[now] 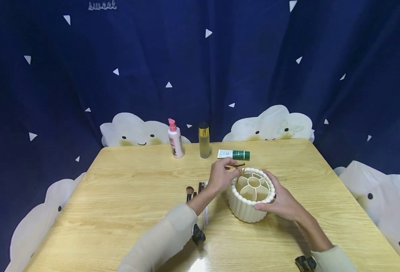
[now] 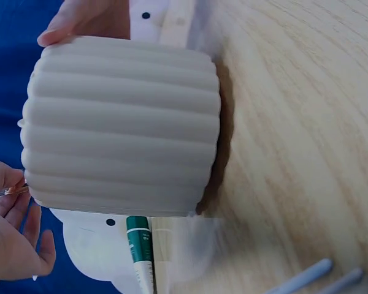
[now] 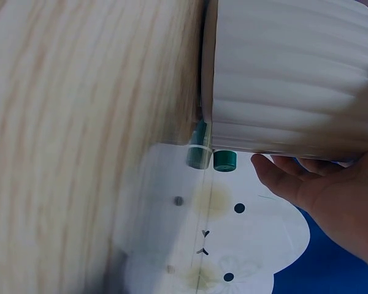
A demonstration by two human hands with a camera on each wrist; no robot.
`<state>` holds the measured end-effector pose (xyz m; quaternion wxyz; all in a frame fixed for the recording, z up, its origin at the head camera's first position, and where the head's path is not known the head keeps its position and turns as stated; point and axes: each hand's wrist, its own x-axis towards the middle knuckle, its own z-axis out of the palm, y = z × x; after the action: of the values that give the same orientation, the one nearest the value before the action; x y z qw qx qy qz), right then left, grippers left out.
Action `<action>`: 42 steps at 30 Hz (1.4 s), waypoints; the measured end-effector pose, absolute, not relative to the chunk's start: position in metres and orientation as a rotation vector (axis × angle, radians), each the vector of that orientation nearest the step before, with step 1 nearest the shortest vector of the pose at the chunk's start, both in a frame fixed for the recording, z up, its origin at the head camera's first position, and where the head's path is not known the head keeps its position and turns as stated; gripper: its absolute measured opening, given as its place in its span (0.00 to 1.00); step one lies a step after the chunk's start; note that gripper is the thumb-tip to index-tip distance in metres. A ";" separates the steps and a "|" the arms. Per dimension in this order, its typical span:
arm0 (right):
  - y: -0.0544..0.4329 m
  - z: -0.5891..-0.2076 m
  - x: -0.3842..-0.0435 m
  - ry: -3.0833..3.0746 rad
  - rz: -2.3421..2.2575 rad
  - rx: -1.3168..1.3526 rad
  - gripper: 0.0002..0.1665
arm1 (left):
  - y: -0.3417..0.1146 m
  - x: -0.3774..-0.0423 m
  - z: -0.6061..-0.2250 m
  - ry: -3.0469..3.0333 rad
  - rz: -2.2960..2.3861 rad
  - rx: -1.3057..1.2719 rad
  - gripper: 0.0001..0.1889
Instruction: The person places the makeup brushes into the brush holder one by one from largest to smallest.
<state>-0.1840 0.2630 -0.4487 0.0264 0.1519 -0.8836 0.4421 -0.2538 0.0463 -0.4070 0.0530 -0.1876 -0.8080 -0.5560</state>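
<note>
The left hand (image 1: 222,174) is pinching a small gold-coloured tool (image 1: 239,165) between thumb and fingers, its exact kind being too small to tell. The tool is lying at the rim, just to the right of that hand's palm; how deep it is reaching inside cannot be told. Directly right of the left hand, a cream fluted holder (image 1: 248,210) is presenting a central ring with divided compartments around it. The right hand (image 1: 283,202) is gripping the holder's opposite side, its thumb lying on the near wall and its fingers wrapping the far one.

For sound technique, the right hand should be bracing the wall firmly, since a push on one side of the rim is likely to be tipping the holder. The left hand should be aligning the tool upright over a single compartment — clear of the thin dividers — and loosening its pinch only once the tool is resting on the floor inside.

Just left of the left wrist, several brushes (image 1: 189,192) are lying partly behind the forearm on the tabletop (image 1: 125,189). Just beyond the left hand, a green-and-white tube (image 1: 238,155) is lying flat. Farther off, a gold-collared bottle (image 1: 205,145) and a pink-pump bottle (image 1: 176,141) are standing upright, a dark blue curtain (image 1: 186,56) hanging behind them.
</note>
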 end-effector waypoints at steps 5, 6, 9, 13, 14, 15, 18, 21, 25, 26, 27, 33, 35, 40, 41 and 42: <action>0.261 -0.447 -0.183 -2.734 1.365 0.466 0.67 | 0.045 -0.253 -0.408 -2.501 -1.598 -0.563 0.09; 0.261 -0.447 -0.183 -2.735 1.364 0.464 0.67 | 0.044 -0.253 -0.408 -2.507 -1.592 -0.569 0.09; 0.261 -0.448 -0.183 -2.740 1.366 0.460 0.67 | 0.041 -0.254 -0.408 -2.529 -1.607 -0.604 0.11; 0.261 -0.448 -0.182 -2.748 1.353 0.454 0.68 | 0.030 -0.255 -0.407 -2.550 -1.703 -0.681 0.14; 0.261 -0.449 -0.182 -2.749 1.348 0.453 0.68 | 0.025 -0.256 -0.407 -2.549 -1.735 -0.695 0.15; 0.261 -0.449 -0.182 -2.747 1.346 0.453 0.68 | 0.021 -0.257 -0.407 -2.548 -1.765 -0.701 0.15; 0.261 -0.448 -0.181 -2.749 1.333 0.450 0.68 | 0.002 -0.260 -0.408 -2.541 -1.809 -0.682 0.15; 0.260 -0.447 -0.182 -2.748 1.333 0.450 0.68 | -0.018 -0.264 -0.408 -2.537 -1.796 -0.626 0.14; 0.260 -0.447 -0.183 -2.744 1.337 0.450 0.67 | -0.043 -0.267 -0.413 -2.556 -1.751 -0.552 0.12; 0.260 -0.447 -0.183 -2.743 1.343 0.451 0.68 | -0.049 -0.268 -0.415 -2.564 -1.733 -0.536 0.12; 0.260 -0.447 -0.183 -2.742 1.350 0.453 0.68 | -0.054 -0.268 -0.417 -2.579 -1.716 -0.515 0.12; 0.261 -0.448 -0.184 -2.746 1.384 0.451 0.69 | -0.078 -0.266 -0.428 -2.679 -1.623 -0.387 0.14; 0.261 -0.448 -0.184 -2.748 1.388 0.450 0.69 | -0.084 -0.264 -0.432 -2.712 -1.580 -0.340 0.15; 0.261 -0.448 -0.183 -2.743 1.388 0.459 0.69 | -0.096 -0.259 -0.439 -2.823 -1.493 -0.191 0.13; 0.261 -0.448 -0.183 -2.742 1.388 0.460 0.69 | -0.098 -0.258 -0.441 -2.846 -1.493 -0.162 0.14; 0.261 -0.448 -0.183 -2.742 1.389 0.459 0.69 | -0.099 -0.257 -0.442 -2.868 -1.499 -0.134 0.15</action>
<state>-0.1832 0.2609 -0.4476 0.0168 0.1478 -0.8822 0.4467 -0.2570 -0.0989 -0.4425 -0.0486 -0.0413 -0.8844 -0.4624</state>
